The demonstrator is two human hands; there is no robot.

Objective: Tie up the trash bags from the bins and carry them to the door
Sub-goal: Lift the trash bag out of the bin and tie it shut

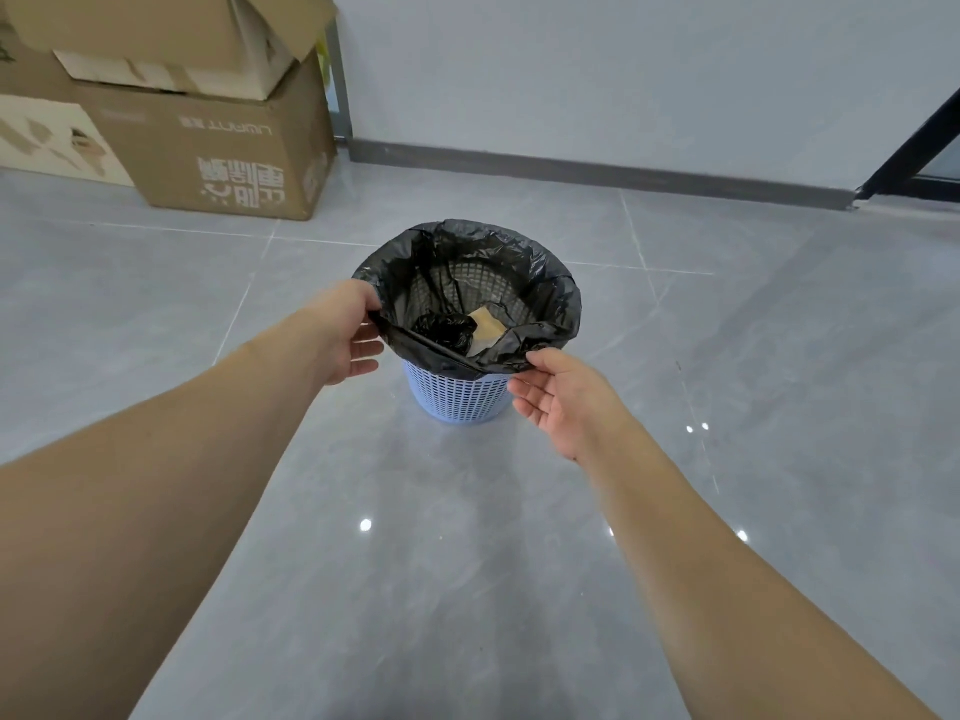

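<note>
Blue plastic lattice bin [460, 394] stands on the grey tiled floor [467, 563], centre of view, lined with a black trash bag [550, 298] whose edge is folded over the rim. Both hands are at the near rim. Left hand [343, 337] — thumb and forefinger pinch the bag's edge at the left side, other fingers loosely curled below and clear of the plastic. Right hand [561, 394] — thumb and forefinger pinch the bag's edge at the near-right side, remaining fingers relaxed and slightly apart under it. Between the two hands the near edge is pulled off the rim into a taut line. Inside the bag: a crumpled black wad [444, 328] and a piece of brown cardboard [488, 330], touching each other. Stacked cardboard boxes [208, 148] sit back left against the wall [571, 70], well apart from the bin.
</note>
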